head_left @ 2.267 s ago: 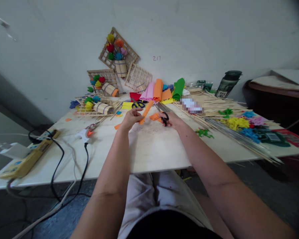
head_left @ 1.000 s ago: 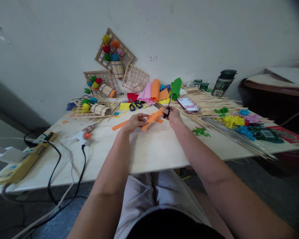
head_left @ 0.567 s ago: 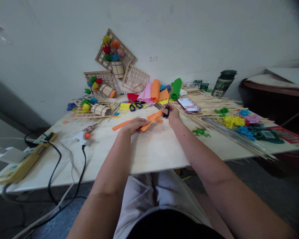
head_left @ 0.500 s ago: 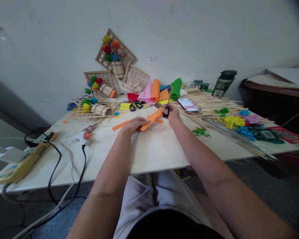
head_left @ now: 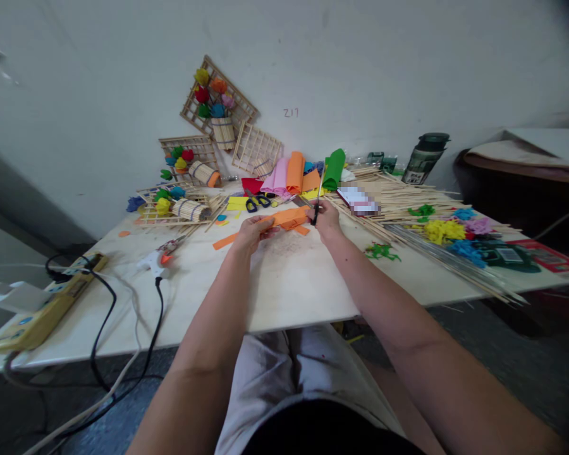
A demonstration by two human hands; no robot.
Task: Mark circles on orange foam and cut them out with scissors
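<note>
My left hand (head_left: 253,234) is closed on the left end of an orange strip (head_left: 288,218) of crepe paper or felt, held just above the table. My right hand (head_left: 329,220) holds dark-handled scissors (head_left: 316,213), blades pointing up and away. Its fingertips also pinch the strip's right end. Beneath and to the left, another narrow orange strip (head_left: 224,242) lies on the table. A second pair of scissors (head_left: 258,202), with dark blue handles, rests beyond my left hand. Rolls of orange (head_left: 295,172), pink (head_left: 279,176) and green (head_left: 334,169) material lie behind.
Wooden lattice frames with colourful flowers (head_left: 218,95) lean on the wall. A glue gun (head_left: 154,259) and power strip (head_left: 52,309) with cables occupy the left. Rightward are a phone (head_left: 359,200), thin sticks (head_left: 408,202), a bottle (head_left: 425,158) and coloured shreds (head_left: 440,232).
My left hand has shifted slightly left and up. The orange strip, slanted before, now stretches flatter between both hands. The scissors in my right hand have turned slightly.
</note>
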